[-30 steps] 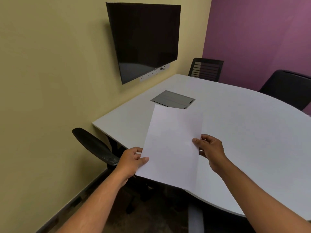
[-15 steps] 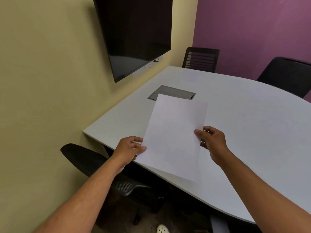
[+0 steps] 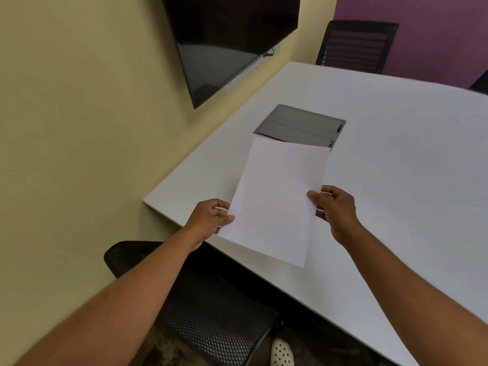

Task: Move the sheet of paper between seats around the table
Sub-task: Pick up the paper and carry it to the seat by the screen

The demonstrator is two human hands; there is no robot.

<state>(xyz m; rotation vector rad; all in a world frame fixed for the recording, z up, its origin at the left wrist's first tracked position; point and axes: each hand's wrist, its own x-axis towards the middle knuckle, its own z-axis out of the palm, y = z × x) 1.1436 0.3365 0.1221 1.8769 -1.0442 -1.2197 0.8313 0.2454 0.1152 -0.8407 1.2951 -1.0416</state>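
White paper [image 3: 277, 202], one sheet, is hanging in the air above the table's [image 3: 396, 180] near corner, its near end jutting past the table edge. The left hand [image 3: 211, 219] is pinching its left edge, thumb on top; the right hand [image 3: 335, 207] is pinching its right edge. One grey hatch [image 3: 301, 125] is showing just beyond the sheet's far edge. Two chairs are sitting at the table: one [image 3: 211, 313] below the near corner, one [image 3: 356, 46] at the far end. To the right of the sheet the tabletop is lying bare.
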